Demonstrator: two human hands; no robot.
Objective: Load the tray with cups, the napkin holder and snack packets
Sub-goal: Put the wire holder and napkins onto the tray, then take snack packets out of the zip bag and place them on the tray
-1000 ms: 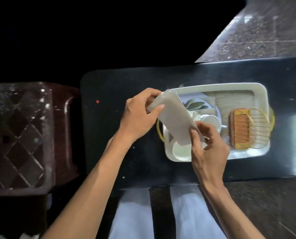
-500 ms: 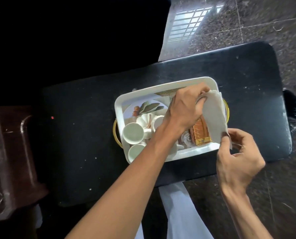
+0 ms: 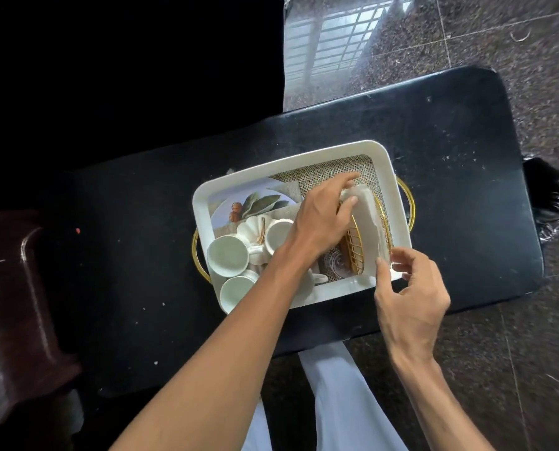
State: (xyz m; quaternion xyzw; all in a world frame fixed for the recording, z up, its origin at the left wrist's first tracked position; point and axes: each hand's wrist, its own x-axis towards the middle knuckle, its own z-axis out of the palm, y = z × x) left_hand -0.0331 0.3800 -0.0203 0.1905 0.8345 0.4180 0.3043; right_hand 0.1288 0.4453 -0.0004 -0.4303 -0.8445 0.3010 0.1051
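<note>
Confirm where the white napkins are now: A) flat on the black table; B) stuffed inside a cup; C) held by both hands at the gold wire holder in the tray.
C: the left hand and right hand both grip the napkins at the gold wire holder inside the tray.

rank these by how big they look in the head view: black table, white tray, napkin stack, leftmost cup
1. black table
2. white tray
3. napkin stack, partly covered by the left hand
4. leftmost cup

The napkins look longer than the cup, but part is hidden, so that last pair is less sure.
</note>
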